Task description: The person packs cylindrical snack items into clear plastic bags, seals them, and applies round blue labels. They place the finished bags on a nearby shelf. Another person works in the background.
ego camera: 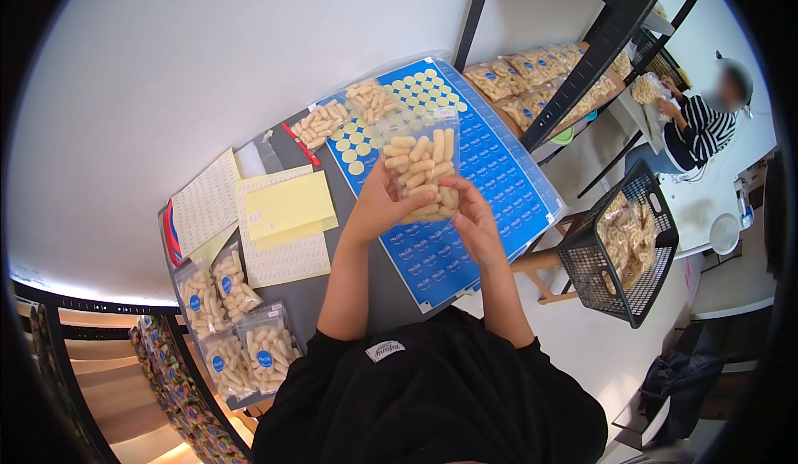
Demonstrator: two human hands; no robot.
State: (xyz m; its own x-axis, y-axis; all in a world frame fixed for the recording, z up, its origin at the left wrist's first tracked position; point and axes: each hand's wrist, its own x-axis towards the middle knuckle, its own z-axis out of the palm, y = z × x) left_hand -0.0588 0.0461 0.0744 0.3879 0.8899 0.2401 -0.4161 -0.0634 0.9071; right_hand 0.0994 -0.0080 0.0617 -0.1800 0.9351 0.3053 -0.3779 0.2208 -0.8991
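Note:
Between my two hands is a clear plastic bag of pale, finger-shaped snacks (419, 168), lifted over the table. My left hand (389, 202) grips its left side, thumb across the front. At the lower right edge, my right hand (477, 218) holds it with thumb and fingers. A small label sits near the bag's top. Beneath lies a blue sheet of round stickers (499, 183), with pale yellow circles where stickers are gone. Two filled bags without a blue sticker (321, 122) (374, 97) lie at its upper left, beside a red pen (301, 144).
Printed label sheets (287, 252) and several blue-stickered bags (265, 352) lie on the table's left side. At right, a black plastic basket (623, 258) holds filled bags. Black metal shelving (580, 71) stands beyond the table; a person in a striped top (704, 127) handles a bag at upper right.

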